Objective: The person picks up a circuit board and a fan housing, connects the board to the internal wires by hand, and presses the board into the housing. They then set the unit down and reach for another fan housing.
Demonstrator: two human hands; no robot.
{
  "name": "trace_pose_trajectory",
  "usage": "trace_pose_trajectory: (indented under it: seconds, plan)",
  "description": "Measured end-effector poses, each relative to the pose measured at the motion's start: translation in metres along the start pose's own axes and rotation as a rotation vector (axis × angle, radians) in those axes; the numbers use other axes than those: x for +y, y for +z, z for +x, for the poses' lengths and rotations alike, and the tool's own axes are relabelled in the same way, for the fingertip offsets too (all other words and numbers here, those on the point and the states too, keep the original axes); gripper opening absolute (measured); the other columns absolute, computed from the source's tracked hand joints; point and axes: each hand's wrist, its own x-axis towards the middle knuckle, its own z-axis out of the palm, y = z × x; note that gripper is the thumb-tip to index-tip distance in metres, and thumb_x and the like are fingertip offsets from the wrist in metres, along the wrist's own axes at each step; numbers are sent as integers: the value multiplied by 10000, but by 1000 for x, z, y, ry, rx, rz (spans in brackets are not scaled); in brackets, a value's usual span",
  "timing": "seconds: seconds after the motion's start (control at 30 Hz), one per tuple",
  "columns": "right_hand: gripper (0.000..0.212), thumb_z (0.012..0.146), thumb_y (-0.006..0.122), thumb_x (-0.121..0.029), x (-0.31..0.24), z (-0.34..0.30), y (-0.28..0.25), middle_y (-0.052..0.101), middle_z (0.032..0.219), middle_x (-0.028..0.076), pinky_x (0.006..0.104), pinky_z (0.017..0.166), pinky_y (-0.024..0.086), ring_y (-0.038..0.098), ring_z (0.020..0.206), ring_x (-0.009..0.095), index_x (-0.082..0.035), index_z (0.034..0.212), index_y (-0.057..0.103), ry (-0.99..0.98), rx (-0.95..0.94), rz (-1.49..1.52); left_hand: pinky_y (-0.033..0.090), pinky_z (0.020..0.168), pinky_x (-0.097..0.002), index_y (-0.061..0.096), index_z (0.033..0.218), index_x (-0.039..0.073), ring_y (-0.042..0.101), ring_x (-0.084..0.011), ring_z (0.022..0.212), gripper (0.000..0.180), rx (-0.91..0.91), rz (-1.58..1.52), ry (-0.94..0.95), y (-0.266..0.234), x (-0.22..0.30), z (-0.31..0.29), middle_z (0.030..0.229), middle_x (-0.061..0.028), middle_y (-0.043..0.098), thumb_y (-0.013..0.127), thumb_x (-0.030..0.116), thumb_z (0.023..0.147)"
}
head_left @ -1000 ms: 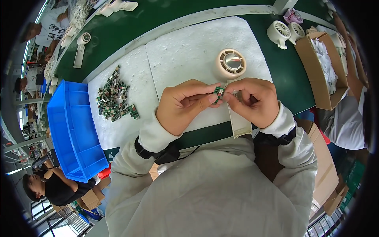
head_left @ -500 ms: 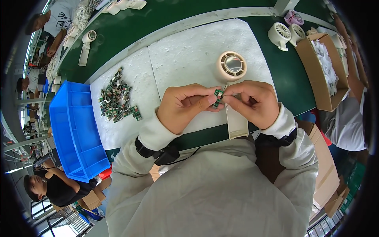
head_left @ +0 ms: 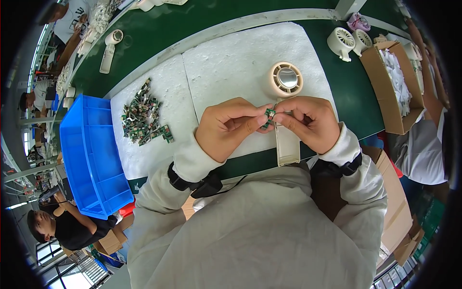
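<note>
Between thumb and fingers of my left hand (head_left: 230,126) is a small green circuit board (head_left: 269,114). My right hand (head_left: 310,123) is closed in a pinch at the board's right edge; whatever its fingertips grip is too small to make out. Just beyond both hands lies the round head of a cream handheld fan (head_left: 287,78), with a silvery disc at its centre. Its open, hollow handle shell (head_left: 288,148) extends toward me beneath my right hand, partly covered by the fingers.
White foam sheets (head_left: 216,62) cover the green table. A pile of circuit boards (head_left: 142,115) lies on the left sheet, beside a blue divided bin (head_left: 94,159). At right stand fan housings (head_left: 340,43) and a cardboard box (head_left: 392,115) of white parts. Other people sit around.
My hands have shifted slightly, and the board has tilted between my fingertips. The white fan on the far-left green surface has moved a little away and to the right.
</note>
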Motion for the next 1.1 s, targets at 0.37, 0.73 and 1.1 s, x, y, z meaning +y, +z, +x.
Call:
trace_pose_trajectory:
  seconds: [0.37, 0.73, 1.1]
  plan:
    - [163, 849, 789, -20, -11, 4, 3, 557, 669, 34, 282, 542, 402, 470, 548, 109, -50, 1004, 748, -355, 129, -185, 582, 964, -341, 647, 1249, -57, 699, -238, 1071, 249, 91, -26, -66, 1, 2, 5, 1167, -157, 695, 590, -17, 1010]
    - [111, 815, 831, -57, -17, -3, 9, 620, 747, 38, 264, 530, 407, 519, 575, 107, -33, 908, 774, 38, 258, -5, 587, 961, -390, 643, 1270, -49, 685, -259, 1088, 274, 163, 33, 46, 12, 0, 1, 1194, -169, 657, 591, -39, 1002]
    - [163, 818, 781, -26, -10, -1, 4, 588, 778, 33, 261, 542, 429, 527, 600, 116, -31, 979, 756, -88, 283, -109, 571, 953, -339, 645, 1273, -43, 694, -233, 1074, 271, 208, 170, 114, 22, 5, 5, 1185, -157, 658, 589, -29, 1009]
